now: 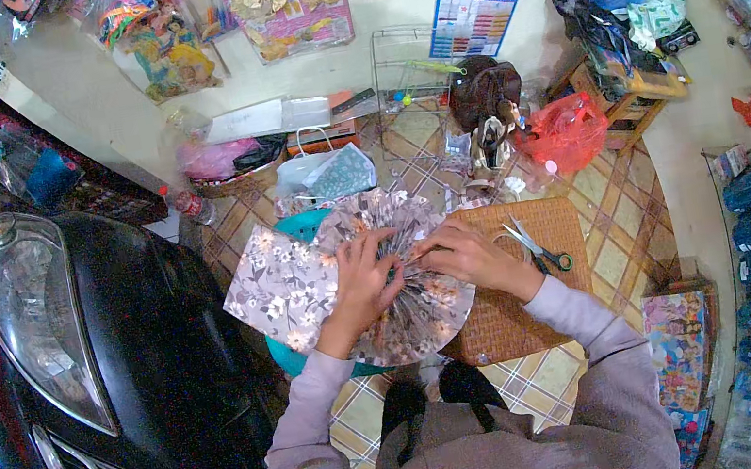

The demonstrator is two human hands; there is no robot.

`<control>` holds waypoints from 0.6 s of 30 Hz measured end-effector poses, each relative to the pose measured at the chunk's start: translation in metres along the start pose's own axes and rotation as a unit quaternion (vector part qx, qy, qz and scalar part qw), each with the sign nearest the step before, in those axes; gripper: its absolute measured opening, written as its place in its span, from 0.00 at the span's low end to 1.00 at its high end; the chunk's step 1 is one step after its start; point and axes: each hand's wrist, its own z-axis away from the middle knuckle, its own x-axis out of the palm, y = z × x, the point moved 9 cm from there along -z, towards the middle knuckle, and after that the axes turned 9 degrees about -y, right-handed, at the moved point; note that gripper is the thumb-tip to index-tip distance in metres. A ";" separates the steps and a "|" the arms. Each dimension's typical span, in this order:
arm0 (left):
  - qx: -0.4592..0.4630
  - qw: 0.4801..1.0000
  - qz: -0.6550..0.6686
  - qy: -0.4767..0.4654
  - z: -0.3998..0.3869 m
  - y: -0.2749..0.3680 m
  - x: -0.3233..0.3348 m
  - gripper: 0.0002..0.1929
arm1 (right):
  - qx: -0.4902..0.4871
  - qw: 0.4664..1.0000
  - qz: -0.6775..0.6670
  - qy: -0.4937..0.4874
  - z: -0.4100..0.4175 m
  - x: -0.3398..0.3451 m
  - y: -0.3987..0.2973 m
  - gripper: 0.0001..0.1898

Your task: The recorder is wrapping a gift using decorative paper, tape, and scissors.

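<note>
A round, pleated rosette of grey floral paper (442,305) lies before me, its folds running in to the middle. A flat, square-cornered part in the same print (276,283) sticks out to its left; whether it is joined to the rosette I cannot tell. My left hand (362,282) grips the pleats at the left of the centre. From the right, my right hand (465,257) pinches the folds near the centre. Beneath the paper a teal plastic stool (288,355) shows partly. Scissors with black and green handles (541,246) lie open on a woven brown stool (524,314) beside it.
A black car or motorbike front with a headlamp (39,317) fills the left side. Ahead on the tiled floor are a red plastic bag (564,134), a wire rack (408,93), a brown bag (487,91) and a bottle (193,206). A wooden stand (627,99) is at right.
</note>
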 end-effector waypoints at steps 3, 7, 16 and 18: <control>-0.008 1.000 0.000 -0.006 0.000 -0.002 0.002 0.07 | 0.002 1.000 -0.006 -0.006 0.003 0.005 0.006 0.09; -0.007 1.000 0.007 -0.002 0.001 -0.003 0.002 0.07 | 0.016 0.999 -0.036 -0.003 0.002 0.008 0.011 0.08; -0.001 1.000 -0.008 -0.008 0.001 -0.001 0.003 0.08 | 0.053 0.991 -0.119 0.001 0.000 0.012 0.026 0.07; 0.002 1.000 -0.004 -0.001 0.001 0.000 0.002 0.08 | 0.064 0.989 -0.129 -0.011 -0.002 0.010 0.027 0.07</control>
